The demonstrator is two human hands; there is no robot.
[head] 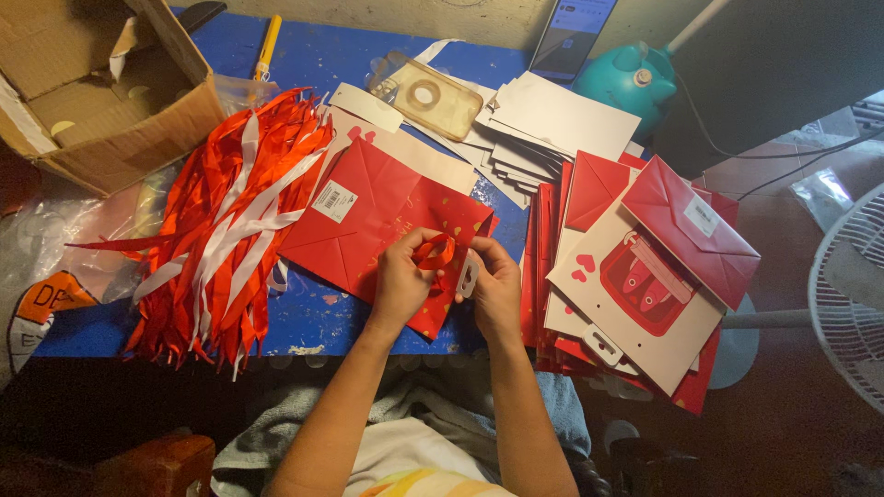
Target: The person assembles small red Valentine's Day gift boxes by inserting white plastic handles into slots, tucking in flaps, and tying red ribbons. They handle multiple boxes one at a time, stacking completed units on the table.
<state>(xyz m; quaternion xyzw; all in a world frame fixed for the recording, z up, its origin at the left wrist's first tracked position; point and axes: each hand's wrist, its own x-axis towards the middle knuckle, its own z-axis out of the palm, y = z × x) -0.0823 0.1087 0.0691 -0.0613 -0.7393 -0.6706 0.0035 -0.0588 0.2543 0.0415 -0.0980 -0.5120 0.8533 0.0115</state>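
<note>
A flat red paper bag [382, 216] lies on the blue table [318, 60] in front of the person, and everything else sits around it. To the left of the bag, touching its edge, spreads a thick heap of red and white ribbons [226, 225]; beyond that heap, at the far left corner, stands an open cardboard box [97, 87] with a yellow-handled knife [267, 41] just beside it. Behind the bag lie a clear plastic case [433, 92] and a fanned pile of white cards [543, 124], with a phone [571, 32] leaning against the wall and a teal bottle [631, 78] near it. To the right of the bag, close against it, rises a stack of more red and white bags [645, 267], and well past that stack a white fan [852, 294] stands on the floor. Nothing covers the near edge of the bag except the hands themselves. Both forearms reach up from the lap and meet over that edge. The left hand [401, 281] pinches a loop of red ribbon [435, 250] between thumb and fingers. The right hand [497, 285] is curled close beside it, fingers pressing a small white tag [468, 274] at the bag's edge.
</note>
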